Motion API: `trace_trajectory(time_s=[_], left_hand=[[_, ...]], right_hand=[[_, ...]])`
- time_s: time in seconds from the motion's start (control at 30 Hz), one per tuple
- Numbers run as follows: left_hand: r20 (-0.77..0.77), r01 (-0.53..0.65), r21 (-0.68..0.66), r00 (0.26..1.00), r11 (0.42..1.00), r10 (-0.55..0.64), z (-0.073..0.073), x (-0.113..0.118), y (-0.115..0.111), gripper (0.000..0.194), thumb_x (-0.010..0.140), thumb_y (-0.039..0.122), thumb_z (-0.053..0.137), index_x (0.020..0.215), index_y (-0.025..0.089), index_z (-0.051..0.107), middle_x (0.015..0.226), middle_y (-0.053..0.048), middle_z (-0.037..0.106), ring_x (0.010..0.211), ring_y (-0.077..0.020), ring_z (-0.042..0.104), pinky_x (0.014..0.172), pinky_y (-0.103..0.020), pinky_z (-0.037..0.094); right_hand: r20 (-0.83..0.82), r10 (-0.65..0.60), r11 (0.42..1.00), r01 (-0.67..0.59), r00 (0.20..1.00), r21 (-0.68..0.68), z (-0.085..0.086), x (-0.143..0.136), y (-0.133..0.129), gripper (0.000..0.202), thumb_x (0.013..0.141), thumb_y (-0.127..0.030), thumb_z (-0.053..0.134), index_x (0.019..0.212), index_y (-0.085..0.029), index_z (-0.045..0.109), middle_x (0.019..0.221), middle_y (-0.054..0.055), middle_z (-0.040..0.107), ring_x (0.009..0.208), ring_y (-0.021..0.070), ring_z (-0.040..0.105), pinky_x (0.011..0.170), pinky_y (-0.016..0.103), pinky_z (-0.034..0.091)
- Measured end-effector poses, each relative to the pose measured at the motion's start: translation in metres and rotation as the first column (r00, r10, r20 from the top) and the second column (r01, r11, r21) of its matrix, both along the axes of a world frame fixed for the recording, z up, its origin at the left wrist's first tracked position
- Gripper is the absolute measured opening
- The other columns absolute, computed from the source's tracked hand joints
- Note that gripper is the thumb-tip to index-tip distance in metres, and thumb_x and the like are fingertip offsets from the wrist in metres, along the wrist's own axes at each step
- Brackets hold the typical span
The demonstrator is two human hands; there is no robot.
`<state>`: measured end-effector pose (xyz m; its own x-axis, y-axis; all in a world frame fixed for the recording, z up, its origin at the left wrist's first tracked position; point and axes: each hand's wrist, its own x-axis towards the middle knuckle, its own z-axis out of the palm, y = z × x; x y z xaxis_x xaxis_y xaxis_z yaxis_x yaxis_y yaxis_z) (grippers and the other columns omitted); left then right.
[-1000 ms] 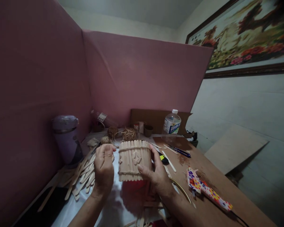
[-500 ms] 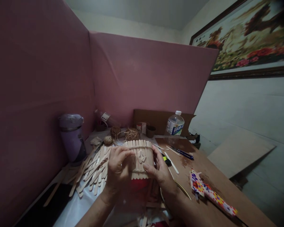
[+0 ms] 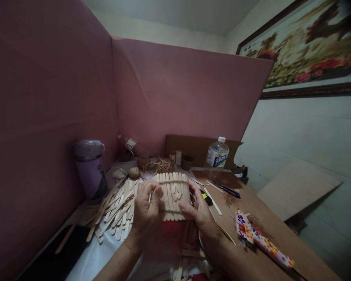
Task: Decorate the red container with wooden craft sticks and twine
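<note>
A round holder made of upright craft sticks point(image 3: 168, 195) is held up over the table, with twine bands near its top and bottom. Small petal-shaped wood pieces point(image 3: 176, 194) sit on its front. My right hand point(image 3: 197, 207) grips the right side, thumb across the lower front and fingers behind. At the left side is my left hand point(image 3: 148, 203), its fingers curled against the holder and its thumb pointing up near the front edge. The left fingertips are partly hidden, as is the back of the holder.
Loose craft sticks point(image 3: 117, 218) are heaped at left beside a purple tumbler point(image 3: 90, 171). Twine balls point(image 3: 163, 165) and a plastic bottle point(image 3: 218, 154) stand behind. To the right lie a utility knife point(image 3: 228, 191), a tape measure point(image 3: 206, 198) and a flower-patterned glue gun point(image 3: 261, 242).
My left fingers have drawn back from the holder's front to its left edge, and the thumb now points up. The right hand keeps its grip.
</note>
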<state>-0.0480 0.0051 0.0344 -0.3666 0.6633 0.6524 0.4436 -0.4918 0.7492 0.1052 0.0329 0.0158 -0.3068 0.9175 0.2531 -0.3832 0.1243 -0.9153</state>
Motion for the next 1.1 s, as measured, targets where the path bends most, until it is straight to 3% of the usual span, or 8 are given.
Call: trace_trajectory(time_s=[0.2, 0.47, 0.6, 0.73, 0.87, 1.1], left_hand=[[-0.055, -0.025, 0.026, 0.998, 0.999, 0.026, -0.002, -0.001, -0.001, 0.017, 0.082, 0.031, 0.055, 0.068, 0.021, 0.055, 0.074, 0.000, 0.056, 0.078, -0.0183, 0.052, 0.074, -0.031, 0.039], [0.197, -0.139, -0.099, 0.968, 0.985, 0.156, -0.011, -0.018, 0.011, 0.040, 0.086, 0.045, 0.045, 0.056, 0.020, 0.044, 0.058, 0.002, 0.044, 0.060, -0.0138, 0.042, 0.062, -0.026, 0.034], [0.306, -0.168, -0.170, 0.928, 0.971, 0.214, -0.018, -0.028, 0.022, 0.027, 0.082, 0.044, 0.050, 0.070, 0.020, 0.051, 0.062, 0.003, 0.048, 0.059, -0.0140, 0.044, 0.059, -0.025, 0.035], [0.272, -0.159, -0.165, 0.941, 0.973, 0.200, -0.023, -0.031, 0.028, 0.020, 0.076, 0.037, 0.054, 0.071, 0.018, 0.054, 0.067, 0.001, 0.053, 0.064, -0.0147, 0.048, 0.063, -0.026, 0.037], [0.247, -0.145, -0.198, 0.950, 0.969, 0.192, -0.026, -0.032, 0.030, 0.031, 0.080, 0.042, 0.046, 0.062, 0.019, 0.052, 0.061, 0.001, 0.051, 0.061, -0.0144, 0.047, 0.062, -0.026, 0.036], [0.306, -0.181, -0.243, 0.918, 0.953, 0.252, -0.033, -0.039, 0.034, 0.030, 0.067, 0.046, 0.061, 0.061, 0.018, 0.053, 0.056, 0.003, 0.050, 0.055, -0.0136, 0.045, 0.056, -0.026, 0.036]], right_hand=[[0.005, -0.023, 1.000, 0.023, 1.000, 0.012, -0.003, 0.000, 0.001, 0.078, 0.068, -0.035, 0.074, 0.136, -0.027, 0.036, 0.140, 0.007, 0.044, 0.126, 0.0275, 0.042, 0.104, 0.045, 0.035], [-0.002, -0.013, 0.999, 0.013, 1.000, 0.030, -0.003, 0.001, 0.000, 0.072, 0.073, -0.033, 0.072, 0.134, -0.026, 0.035, 0.139, 0.007, 0.044, 0.125, 0.0251, 0.044, 0.105, 0.042, 0.035], [-0.013, -0.019, 0.999, 0.020, 1.000, 0.033, -0.007, 0.002, 0.003, 0.071, 0.071, -0.033, 0.072, 0.132, -0.025, 0.038, 0.139, 0.007, 0.044, 0.127, 0.0257, 0.041, 0.106, 0.043, 0.033], [-0.015, -0.019, 0.999, 0.019, 1.000, 0.030, -0.012, 0.003, 0.008, 0.069, 0.072, -0.032, 0.071, 0.132, -0.026, 0.037, 0.139, 0.006, 0.044, 0.127, 0.0252, 0.041, 0.106, 0.042, 0.033], [-0.024, -0.049, 0.998, 0.050, 0.999, 0.026, -0.017, 0.003, 0.012, 0.066, 0.072, -0.033, 0.069, 0.131, -0.025, 0.040, 0.139, 0.006, 0.044, 0.130, 0.0248, 0.037, 0.109, 0.043, 0.027], [-0.049, -0.055, 0.998, 0.055, 0.997, -0.014, -0.016, 0.003, 0.016, 0.068, 0.072, -0.034, 0.069, 0.133, -0.025, 0.040, 0.137, 0.005, 0.047, 0.130, 0.0248, 0.037, 0.111, 0.044, 0.024]])
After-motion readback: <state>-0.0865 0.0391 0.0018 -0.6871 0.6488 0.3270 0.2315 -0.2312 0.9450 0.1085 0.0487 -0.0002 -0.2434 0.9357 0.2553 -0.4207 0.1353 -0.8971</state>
